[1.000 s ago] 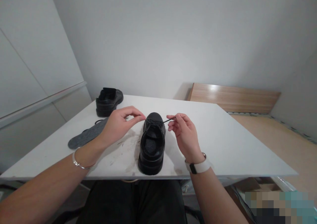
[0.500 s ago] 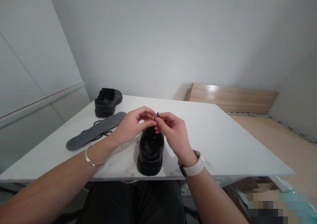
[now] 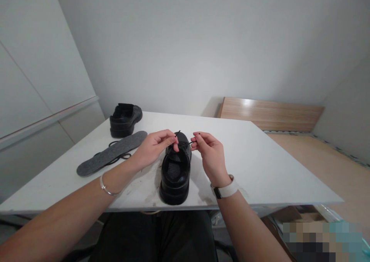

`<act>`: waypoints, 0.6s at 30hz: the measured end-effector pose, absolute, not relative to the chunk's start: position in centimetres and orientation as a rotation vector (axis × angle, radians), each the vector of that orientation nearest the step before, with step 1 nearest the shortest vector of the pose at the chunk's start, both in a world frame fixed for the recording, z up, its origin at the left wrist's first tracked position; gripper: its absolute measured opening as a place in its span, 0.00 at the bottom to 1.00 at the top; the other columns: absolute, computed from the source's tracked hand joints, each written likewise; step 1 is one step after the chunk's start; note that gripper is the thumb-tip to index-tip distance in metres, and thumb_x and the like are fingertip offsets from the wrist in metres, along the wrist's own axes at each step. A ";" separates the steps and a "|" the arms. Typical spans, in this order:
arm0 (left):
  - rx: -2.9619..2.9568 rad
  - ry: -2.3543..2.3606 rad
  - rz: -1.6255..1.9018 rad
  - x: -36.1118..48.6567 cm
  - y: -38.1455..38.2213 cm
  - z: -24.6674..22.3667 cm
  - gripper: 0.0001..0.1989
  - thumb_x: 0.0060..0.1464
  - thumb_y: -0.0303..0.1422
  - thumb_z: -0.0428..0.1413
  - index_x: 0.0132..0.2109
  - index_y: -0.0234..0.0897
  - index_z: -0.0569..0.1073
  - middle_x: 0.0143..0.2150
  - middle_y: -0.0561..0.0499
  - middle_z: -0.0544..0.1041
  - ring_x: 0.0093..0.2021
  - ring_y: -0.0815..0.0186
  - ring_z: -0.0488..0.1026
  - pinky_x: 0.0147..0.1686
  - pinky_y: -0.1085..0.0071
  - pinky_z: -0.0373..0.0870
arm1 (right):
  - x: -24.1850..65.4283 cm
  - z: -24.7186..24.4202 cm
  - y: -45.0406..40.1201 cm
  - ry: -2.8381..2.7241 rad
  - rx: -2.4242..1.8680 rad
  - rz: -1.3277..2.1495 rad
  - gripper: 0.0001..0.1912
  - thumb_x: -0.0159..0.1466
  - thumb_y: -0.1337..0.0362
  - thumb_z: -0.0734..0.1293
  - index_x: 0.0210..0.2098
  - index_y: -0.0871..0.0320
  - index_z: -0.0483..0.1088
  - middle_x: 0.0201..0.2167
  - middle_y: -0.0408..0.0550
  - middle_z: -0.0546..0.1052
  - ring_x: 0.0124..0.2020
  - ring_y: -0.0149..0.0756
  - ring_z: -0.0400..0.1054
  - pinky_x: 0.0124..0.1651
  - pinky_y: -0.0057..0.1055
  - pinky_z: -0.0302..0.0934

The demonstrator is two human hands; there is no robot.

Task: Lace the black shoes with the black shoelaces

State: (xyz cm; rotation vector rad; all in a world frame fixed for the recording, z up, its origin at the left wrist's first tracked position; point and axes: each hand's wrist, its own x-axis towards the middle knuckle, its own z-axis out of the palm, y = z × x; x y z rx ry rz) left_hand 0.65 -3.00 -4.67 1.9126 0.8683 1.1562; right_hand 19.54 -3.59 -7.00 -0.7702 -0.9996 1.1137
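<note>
- From my remote place, I saw the black shoe (image 3: 175,183) standing upright on the white desk (image 3: 260,165), toe pointing away, heel just beside the front edge.
- The left hand (image 3: 158,144) was closed in a small pinch on the black lace (image 3: 178,133) — the lace tip stuck up above the fingers.
- The right hand (image 3: 211,150) also pinched the black lace, a short piece running from there to the shoe; its other fingers were loosely curled.
- To handle it well, I judged it wise to draw both sides evenly and keep each pinch firm, so the thin lace would not slip.
- On the left, a grey insole (image 3: 112,154) lay over a loose black cord (image 3: 124,156), near the left hand, and a second black shoe (image 3: 123,124) stood farther back; wide movement there needed caution.
- On the right, the hand had open room — the slanting desk edge was well apart. A strong pull toward the body could, in my opinion, bring the heel over the front edge.
</note>
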 end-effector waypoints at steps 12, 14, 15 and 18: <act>2.090 1.005 1.112 1.6 -3.4 -4.3 0.09 0.56 0.39 0.62 0.35 0.39 0.81 0.32 0.50 0.80 0.35 0.63 0.76 0.39 0.69 0.67 | 17.9 -5.5 -6.3 -1.163 -0.693 0.933 0.06 0.61 0.62 0.72 0.36 0.56 0.78 0.31 0.45 0.81 0.28 0.31 0.74 0.34 0.30 0.71; 2.153 0.991 1.121 1.6 -3.5 -4.3 0.12 0.57 0.41 0.61 0.32 0.39 0.81 0.33 0.50 0.79 0.36 0.63 0.75 0.40 0.69 0.67 | 17.4 -4.8 -6.7 -1.275 -0.687 0.891 0.04 0.62 0.63 0.72 0.36 0.55 0.79 0.33 0.45 0.82 0.33 0.33 0.75 0.37 0.31 0.71; 2.161 1.004 1.132 1.6 -3.5 -4.3 0.13 0.57 0.42 0.60 0.31 0.38 0.80 0.33 0.50 0.78 0.36 0.63 0.74 0.39 0.69 0.67 | 17.3 -4.6 -6.8 -1.335 -0.685 0.851 0.04 0.63 0.64 0.71 0.37 0.54 0.79 0.35 0.45 0.82 0.36 0.34 0.76 0.40 0.32 0.71; 2.131 1.046 1.156 1.3 -3.2 -4.4 0.14 0.57 0.43 0.60 0.32 0.37 0.80 0.33 0.49 0.79 0.36 0.62 0.74 0.39 0.68 0.66 | 17.3 -4.8 -6.5 -1.490 -0.717 0.649 0.08 0.64 0.66 0.70 0.43 0.52 0.78 0.43 0.46 0.80 0.45 0.34 0.73 0.49 0.34 0.68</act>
